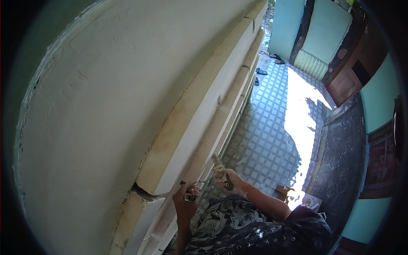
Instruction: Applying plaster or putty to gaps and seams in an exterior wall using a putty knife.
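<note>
My left hand [181,204] is closed against the stepped white ledge [203,144]. It grips a short tool [191,197] with dark, rounded, metallic-looking ends, whose kind I cannot make out. A small dark tip sticks out above the fingers, near the ledge. Just to the right, my right hand [233,177] is wrapped round a hand tool with a dark, rounded handle end [229,184]. The tool's pale brown upper part [217,161] points up toward the ledge, and fingers hide its middle. The two hands are apart.
A broad pale wall [97,97] rises at left, with a cracked yellowish ledge top [187,102] and a dark gap [142,191]. Patterned floor tiles [263,114] stretch away at right. Sandals [261,72] lie farther off. Nearby are a wooden object [284,190] and a dark low wall [333,148].
</note>
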Motion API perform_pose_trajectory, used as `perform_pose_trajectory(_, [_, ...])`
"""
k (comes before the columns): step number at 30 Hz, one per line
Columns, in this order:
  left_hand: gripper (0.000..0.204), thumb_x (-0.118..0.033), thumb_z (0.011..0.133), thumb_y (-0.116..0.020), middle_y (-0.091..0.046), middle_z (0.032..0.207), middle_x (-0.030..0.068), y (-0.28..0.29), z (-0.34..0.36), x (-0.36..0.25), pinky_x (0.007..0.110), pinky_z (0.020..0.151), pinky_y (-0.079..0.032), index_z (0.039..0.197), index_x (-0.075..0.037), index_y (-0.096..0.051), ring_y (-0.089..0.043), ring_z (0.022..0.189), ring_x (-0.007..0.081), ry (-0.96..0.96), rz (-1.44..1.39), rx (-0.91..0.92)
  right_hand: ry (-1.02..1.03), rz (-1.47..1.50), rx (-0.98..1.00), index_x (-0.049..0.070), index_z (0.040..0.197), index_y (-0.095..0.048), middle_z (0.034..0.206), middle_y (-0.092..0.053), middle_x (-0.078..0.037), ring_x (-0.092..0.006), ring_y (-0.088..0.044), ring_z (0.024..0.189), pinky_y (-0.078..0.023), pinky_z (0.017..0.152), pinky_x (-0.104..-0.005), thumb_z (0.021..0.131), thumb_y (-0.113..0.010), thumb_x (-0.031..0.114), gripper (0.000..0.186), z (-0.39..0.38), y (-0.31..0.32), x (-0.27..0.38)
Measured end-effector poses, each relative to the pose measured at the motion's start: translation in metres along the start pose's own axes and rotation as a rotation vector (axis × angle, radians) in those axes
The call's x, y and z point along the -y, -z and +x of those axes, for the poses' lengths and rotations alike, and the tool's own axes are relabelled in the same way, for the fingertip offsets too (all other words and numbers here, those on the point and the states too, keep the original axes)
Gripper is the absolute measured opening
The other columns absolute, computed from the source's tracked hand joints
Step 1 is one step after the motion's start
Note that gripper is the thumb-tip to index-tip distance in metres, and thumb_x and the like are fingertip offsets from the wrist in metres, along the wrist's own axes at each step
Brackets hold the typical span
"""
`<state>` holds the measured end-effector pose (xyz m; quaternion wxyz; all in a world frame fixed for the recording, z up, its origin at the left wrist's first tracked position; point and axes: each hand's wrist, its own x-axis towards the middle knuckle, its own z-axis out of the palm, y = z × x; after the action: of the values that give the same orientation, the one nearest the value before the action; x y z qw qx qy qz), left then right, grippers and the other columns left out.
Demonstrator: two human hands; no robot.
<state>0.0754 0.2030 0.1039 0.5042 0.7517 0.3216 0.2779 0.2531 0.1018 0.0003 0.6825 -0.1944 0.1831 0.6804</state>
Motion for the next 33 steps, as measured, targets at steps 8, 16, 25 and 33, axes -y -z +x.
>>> perform_pose_trajectory(8, [0.024,0.006,0.084,-0.062,-0.07,0.081,0.0098,-0.045,0.005,-0.009,0.026,0.069,-0.052,0.107,0.002,-0.066,-0.068,0.075,0.0143,0.038,-0.091,-0.011,0.768,-0.262,0.046,0.01,0.111,-0.051,0.074,-0.045,0.001,-0.0099,-0.046,0.056,-0.04,0.048,-0.0258,0.093,-0.06,0.015,0.021,-0.03,-0.032,0.101])
perform_pose_trajectory(16, [0.029,0.008,0.077,-0.066,-0.07,0.081,0.0107,-0.051,0.064,-0.016,0.03,0.068,-0.052,0.104,-0.002,-0.068,-0.069,0.074,0.0183,-0.053,0.088,0.223,0.031,-0.102,-0.269,0.003,0.108,-0.05,0.085,-0.054,-0.006,-0.0134,-0.051,0.063,-0.046,0.054,-0.0277,0.094,-0.054,0.008,0.015,0.022,0.099,0.075])
perform_pose_trajectory(25, [0.021,0.002,0.082,-0.064,-0.069,0.086,0.0098,-0.054,0.083,0.028,0.029,0.069,-0.051,0.102,-0.004,-0.068,-0.066,0.075,0.0166,-0.045,0.118,0.14,-0.162,-0.128,0.065,0.005,0.127,-0.049,0.076,-0.047,-0.001,-0.0109,-0.048,0.063,-0.044,0.052,-0.0268,0.1,-0.048,0.016,0.029,0.011,0.005,0.072])
perform_pose_trajectory(33, [0.022,0.005,0.082,-0.06,-0.066,0.081,0.0057,-0.063,0.081,0.017,0.026,0.067,-0.05,0.099,-0.004,-0.07,-0.063,0.072,0.0132,0.048,0.104,0.068,-0.038,0.057,0.205,0.004,0.114,-0.05,0.07,-0.04,0.002,-0.0086,-0.039,0.05,-0.035,0.037,-0.0226,0.099,-0.048,0.016,0.019,0.018,0.023,0.154])
